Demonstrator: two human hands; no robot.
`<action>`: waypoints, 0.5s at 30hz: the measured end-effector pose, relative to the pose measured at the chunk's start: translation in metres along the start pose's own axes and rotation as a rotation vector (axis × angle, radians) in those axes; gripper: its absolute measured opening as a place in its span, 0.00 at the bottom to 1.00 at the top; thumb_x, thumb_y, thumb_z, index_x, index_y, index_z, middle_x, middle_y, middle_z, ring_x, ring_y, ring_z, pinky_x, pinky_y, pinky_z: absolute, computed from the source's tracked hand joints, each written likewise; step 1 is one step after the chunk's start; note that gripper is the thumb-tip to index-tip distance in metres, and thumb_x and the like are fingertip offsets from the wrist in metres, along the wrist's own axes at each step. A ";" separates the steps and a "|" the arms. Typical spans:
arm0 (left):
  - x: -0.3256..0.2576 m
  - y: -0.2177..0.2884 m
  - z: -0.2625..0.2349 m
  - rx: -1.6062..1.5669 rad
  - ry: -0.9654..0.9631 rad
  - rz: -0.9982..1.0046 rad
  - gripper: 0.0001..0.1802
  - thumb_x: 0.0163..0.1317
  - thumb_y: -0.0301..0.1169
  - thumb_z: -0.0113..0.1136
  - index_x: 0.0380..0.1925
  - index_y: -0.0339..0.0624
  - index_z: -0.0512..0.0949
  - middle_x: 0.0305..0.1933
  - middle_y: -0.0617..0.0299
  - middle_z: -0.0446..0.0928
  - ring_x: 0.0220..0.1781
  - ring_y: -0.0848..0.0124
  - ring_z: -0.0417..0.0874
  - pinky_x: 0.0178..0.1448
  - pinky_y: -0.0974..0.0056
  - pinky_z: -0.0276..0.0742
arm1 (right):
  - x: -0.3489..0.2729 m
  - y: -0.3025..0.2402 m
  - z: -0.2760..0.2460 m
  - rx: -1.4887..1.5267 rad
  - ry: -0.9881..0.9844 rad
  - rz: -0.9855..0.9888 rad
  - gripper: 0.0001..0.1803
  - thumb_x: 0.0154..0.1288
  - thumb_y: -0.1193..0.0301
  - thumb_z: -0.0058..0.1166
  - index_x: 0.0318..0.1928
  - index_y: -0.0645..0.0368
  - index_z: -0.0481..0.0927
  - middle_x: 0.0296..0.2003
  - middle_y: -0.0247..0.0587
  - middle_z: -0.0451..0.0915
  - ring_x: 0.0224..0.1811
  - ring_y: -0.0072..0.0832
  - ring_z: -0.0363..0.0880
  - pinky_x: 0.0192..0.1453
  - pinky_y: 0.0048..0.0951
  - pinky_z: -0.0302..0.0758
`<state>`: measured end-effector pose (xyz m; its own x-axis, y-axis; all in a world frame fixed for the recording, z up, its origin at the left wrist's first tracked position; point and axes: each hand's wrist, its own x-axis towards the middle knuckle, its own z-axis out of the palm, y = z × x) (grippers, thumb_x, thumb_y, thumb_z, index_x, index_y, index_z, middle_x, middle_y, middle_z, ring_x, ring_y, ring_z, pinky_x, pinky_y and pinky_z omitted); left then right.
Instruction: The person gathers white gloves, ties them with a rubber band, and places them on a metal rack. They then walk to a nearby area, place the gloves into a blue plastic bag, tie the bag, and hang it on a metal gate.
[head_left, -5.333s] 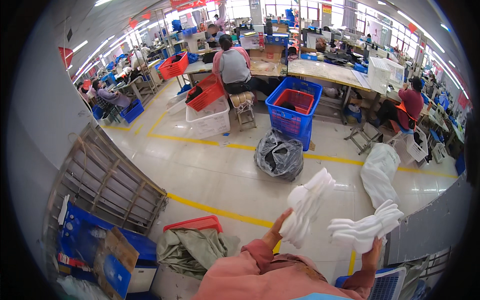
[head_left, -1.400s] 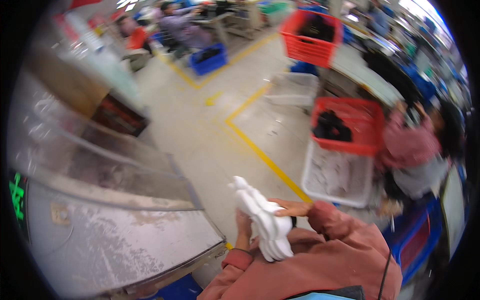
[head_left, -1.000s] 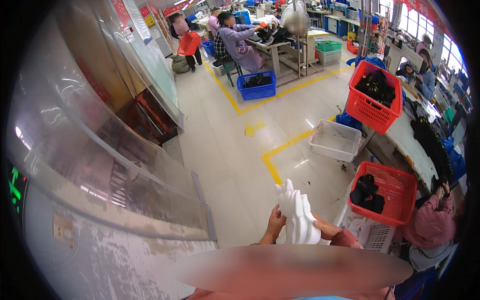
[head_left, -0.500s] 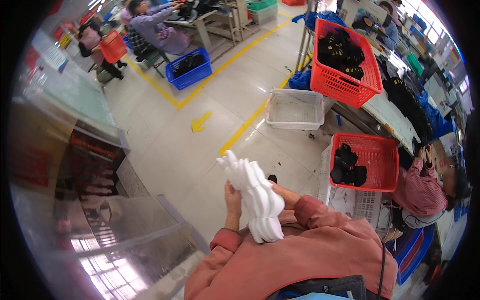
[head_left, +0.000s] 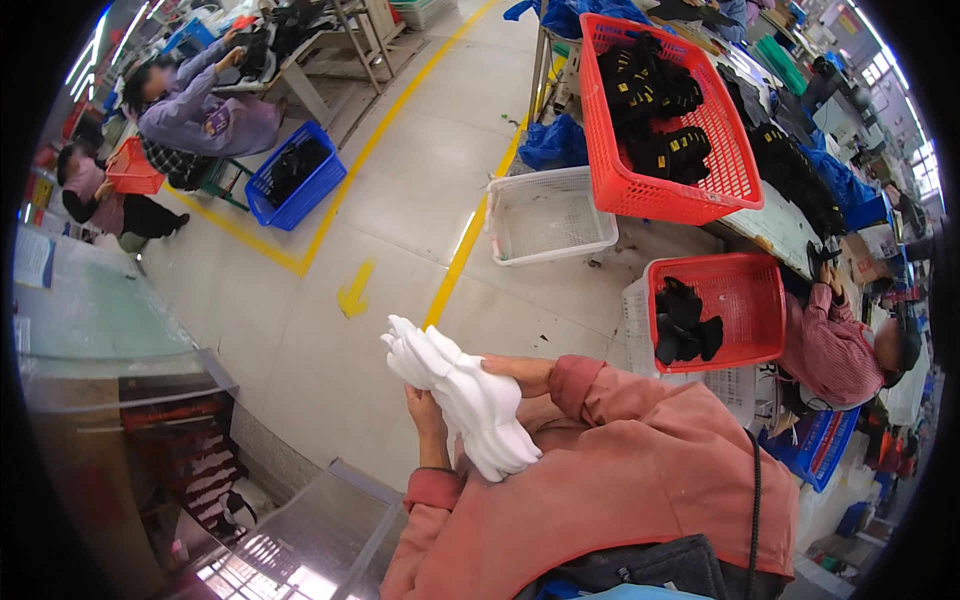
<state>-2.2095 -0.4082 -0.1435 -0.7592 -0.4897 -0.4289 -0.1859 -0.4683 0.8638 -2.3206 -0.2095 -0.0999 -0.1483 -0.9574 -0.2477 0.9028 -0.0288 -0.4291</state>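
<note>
Beyond the white stack (head_left: pixel 465 395), baskets (head_left: pixel 552 215).

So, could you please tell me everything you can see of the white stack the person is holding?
The white stack is a bundle of thin, flat, soft-looking white pieces pressed together, with wavy, scalloped edges. It slants from upper left to lower right in front of the person's chest, above the pale floor. The left hand holds it from below and behind, the right hand closes on its right side against the pink sleeve. What the pieces are cannot be told.
</note>
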 end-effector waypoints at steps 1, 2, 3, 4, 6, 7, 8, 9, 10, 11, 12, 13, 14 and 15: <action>0.021 0.006 0.001 0.011 -0.041 0.017 0.20 0.75 0.28 0.53 0.64 0.37 0.68 0.63 0.54 0.76 0.61 0.65 0.80 0.63 0.60 0.78 | 0.011 -0.011 -0.004 0.015 0.012 -0.022 0.45 0.75 0.42 0.50 0.79 0.54 0.54 0.74 0.41 0.64 0.75 0.33 0.64 0.79 0.39 0.61; 0.046 0.012 0.003 0.019 -0.050 0.000 0.19 0.75 0.27 0.53 0.63 0.37 0.68 0.62 0.54 0.76 0.60 0.65 0.80 0.62 0.61 0.79 | 0.022 -0.022 -0.008 0.024 0.043 -0.027 0.45 0.75 0.42 0.50 0.80 0.54 0.54 0.74 0.41 0.64 0.75 0.33 0.64 0.79 0.39 0.61; 0.073 0.017 0.005 0.012 -0.082 0.002 0.19 0.74 0.27 0.53 0.63 0.37 0.68 0.62 0.54 0.77 0.60 0.65 0.80 0.62 0.61 0.79 | 0.036 -0.033 -0.012 0.034 0.061 -0.046 0.45 0.75 0.41 0.50 0.80 0.53 0.54 0.75 0.41 0.64 0.75 0.33 0.64 0.79 0.39 0.61; 0.102 0.023 0.007 0.012 -0.116 -0.006 0.19 0.74 0.26 0.53 0.63 0.37 0.68 0.61 0.54 0.77 0.59 0.65 0.81 0.61 0.62 0.80 | 0.051 -0.044 -0.016 0.041 0.081 -0.069 0.45 0.75 0.41 0.49 0.80 0.53 0.54 0.75 0.41 0.64 0.75 0.33 0.64 0.79 0.39 0.61; 0.153 0.034 0.003 -0.015 -0.218 -0.021 0.19 0.73 0.24 0.55 0.62 0.37 0.68 0.60 0.54 0.78 0.58 0.66 0.82 0.60 0.62 0.81 | 0.081 -0.060 -0.023 0.086 0.106 -0.116 0.41 0.79 0.44 0.42 0.80 0.55 0.52 0.76 0.44 0.62 0.77 0.36 0.62 0.80 0.42 0.59; 0.181 0.041 0.005 -0.023 -0.267 -0.033 0.19 0.73 0.24 0.55 0.62 0.37 0.68 0.60 0.54 0.78 0.58 0.66 0.82 0.60 0.62 0.81 | 0.095 -0.070 -0.026 0.127 0.136 -0.129 0.40 0.80 0.45 0.42 0.80 0.55 0.52 0.76 0.44 0.62 0.77 0.37 0.62 0.80 0.43 0.59; 0.198 0.045 0.004 -0.022 -0.289 -0.067 0.20 0.72 0.24 0.55 0.62 0.37 0.68 0.60 0.54 0.78 0.58 0.66 0.82 0.60 0.62 0.81 | 0.104 -0.073 -0.027 0.172 0.093 -0.159 0.40 0.80 0.45 0.42 0.80 0.55 0.52 0.76 0.44 0.62 0.77 0.37 0.62 0.81 0.43 0.59; 0.217 0.052 0.006 -0.032 -0.339 -0.046 0.22 0.71 0.27 0.56 0.63 0.36 0.69 0.60 0.51 0.79 0.55 0.63 0.85 0.55 0.61 0.86 | 0.118 -0.076 -0.026 0.249 0.122 -0.173 0.39 0.78 0.43 0.44 0.79 0.50 0.57 0.75 0.39 0.65 0.76 0.37 0.64 0.78 0.44 0.62; 0.236 0.059 0.011 -0.052 -0.377 -0.036 0.22 0.71 0.27 0.57 0.63 0.36 0.69 0.59 0.51 0.79 0.54 0.63 0.86 0.54 0.61 0.86 | 0.129 -0.087 -0.031 0.254 0.224 -0.145 0.39 0.78 0.43 0.45 0.79 0.50 0.57 0.74 0.39 0.66 0.75 0.37 0.65 0.78 0.44 0.62; 0.250 0.068 0.011 -0.026 -0.397 -0.055 0.22 0.71 0.27 0.57 0.63 0.36 0.70 0.59 0.51 0.79 0.53 0.63 0.86 0.53 0.61 0.86 | 0.140 -0.093 -0.032 0.295 0.246 -0.145 0.38 0.78 0.44 0.46 0.78 0.49 0.58 0.74 0.39 0.66 0.75 0.37 0.65 0.78 0.44 0.63; 0.266 0.079 0.013 0.003 -0.425 -0.068 0.21 0.71 0.27 0.57 0.62 0.35 0.71 0.58 0.52 0.80 0.52 0.64 0.86 0.52 0.61 0.87 | 0.150 -0.100 -0.033 0.345 0.288 -0.136 0.37 0.78 0.45 0.46 0.78 0.49 0.58 0.74 0.39 0.67 0.74 0.37 0.66 0.78 0.45 0.63; 0.284 0.089 0.020 0.005 -0.452 -0.055 0.21 0.71 0.27 0.57 0.62 0.36 0.71 0.58 0.52 0.80 0.52 0.64 0.86 0.52 0.61 0.87 | 0.161 -0.111 -0.036 0.351 0.280 -0.200 0.37 0.78 0.46 0.47 0.78 0.49 0.59 0.73 0.39 0.68 0.73 0.36 0.67 0.77 0.44 0.64; 0.300 0.095 0.027 0.002 -0.473 -0.041 0.21 0.71 0.27 0.57 0.62 0.36 0.71 0.58 0.52 0.80 0.52 0.64 0.87 0.52 0.61 0.87 | 0.172 -0.119 -0.037 0.366 0.304 -0.238 0.36 0.78 0.48 0.48 0.78 0.49 0.59 0.73 0.40 0.68 0.73 0.36 0.69 0.77 0.43 0.65; 0.315 0.099 0.032 -0.002 -0.489 -0.030 0.21 0.71 0.27 0.57 0.62 0.36 0.71 0.58 0.52 0.80 0.51 0.64 0.87 0.52 0.61 0.87 | 0.183 -0.128 -0.039 0.407 0.342 -0.250 0.35 0.78 0.49 0.48 0.77 0.49 0.60 0.72 0.40 0.69 0.72 0.36 0.70 0.76 0.43 0.66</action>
<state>-2.4872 -0.5854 -0.1842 -0.9575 -0.0734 -0.2788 -0.2114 -0.4788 0.8521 -2.4793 -0.3699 -0.1239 -0.4376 -0.7619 -0.4775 0.8959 -0.4147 -0.1592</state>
